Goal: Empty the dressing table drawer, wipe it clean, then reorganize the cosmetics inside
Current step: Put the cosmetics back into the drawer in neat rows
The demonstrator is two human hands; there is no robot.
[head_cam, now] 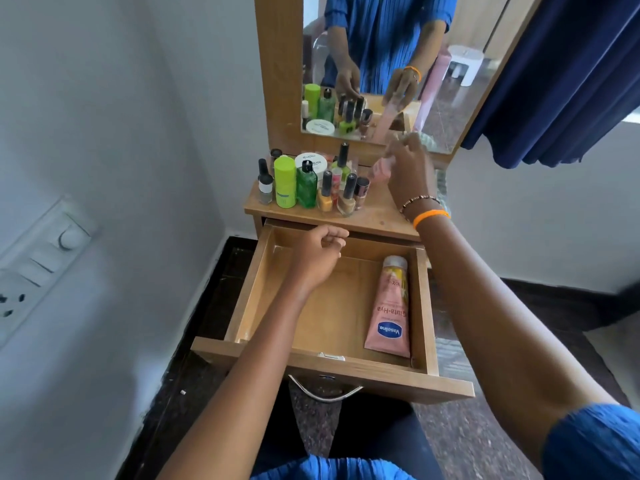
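The wooden drawer (249, 289) stands pulled out below the dressing table top (377, 216). A pink Vaseline tube (389, 310) lies along the drawer's right side. My left hand (320, 252) hovers over the drawer's back, fingers curled with nothing in them. My right hand (410, 168) is raised over the table top and grips a blurred pink bottle (381, 169). Clustered on the left of the table top are a lime-green bottle (285, 181), a green bottle (306, 187), a white jar (311, 162) and several nail polish bottles (348, 195).
A mirror (381, 64) in a wooden frame rises behind the table top and reflects both hands. A blue curtain (568, 74) hangs at the right. A switch panel (38, 268) is on the left wall. The drawer's metal handle (325, 393) faces me.
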